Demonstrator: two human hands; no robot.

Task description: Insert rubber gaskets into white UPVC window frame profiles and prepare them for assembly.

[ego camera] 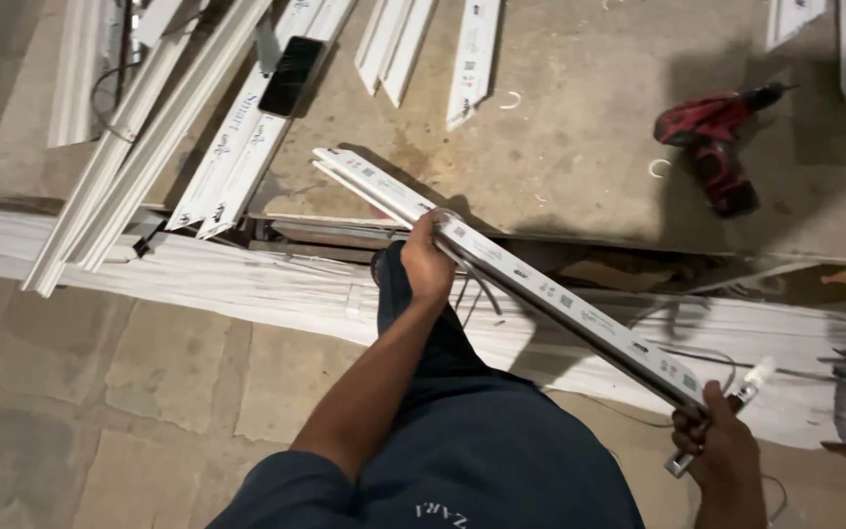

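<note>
While the left hand (427,263) wraps around the middle of the long white plastic strip (511,277) and the right hand (720,438) clamps its near end with a small tool (727,416), held above the floor (149,392), it looks light, stiff, somewhat bendy.

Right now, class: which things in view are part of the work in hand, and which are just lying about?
In hand:
- long white strip, held by left hand and right hand
- small white tool, in right hand

Lying about:
- red drill
- black phone
- white profiles
</note>
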